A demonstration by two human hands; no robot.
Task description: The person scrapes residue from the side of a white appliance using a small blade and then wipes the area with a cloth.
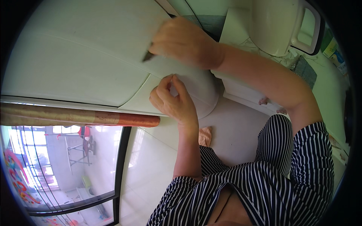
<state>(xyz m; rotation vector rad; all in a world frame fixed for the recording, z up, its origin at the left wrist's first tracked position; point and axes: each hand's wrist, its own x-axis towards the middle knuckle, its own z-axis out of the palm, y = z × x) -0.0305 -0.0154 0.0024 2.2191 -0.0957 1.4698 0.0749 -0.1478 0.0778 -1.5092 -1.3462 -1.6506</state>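
A large white casing with smooth panels and curved seams [84, 65] fills the upper left, rounded at its lower right end. My right hand [183, 42], blurred, is curled over this casing. A dark, pointed flat piece like a scraper blade [147, 57] juts from its fingers; the rest of the piece is hidden in the grip. Below it, my left hand [174, 99] is over the casing's rounded end. Its thumb and forefinger tips meet in a pinch, with nothing visible between them. Whether the left fingertips touch the casing is unclear.
A white jug with a handle [271, 25] stands on a white cabinet [243, 87] with knobs at right, beside a grey textured block [305, 72]. An orange cloth [205, 136] lies on the floor. Left are a gathered curtain [138, 119] and a black-framed glass door [121, 161].
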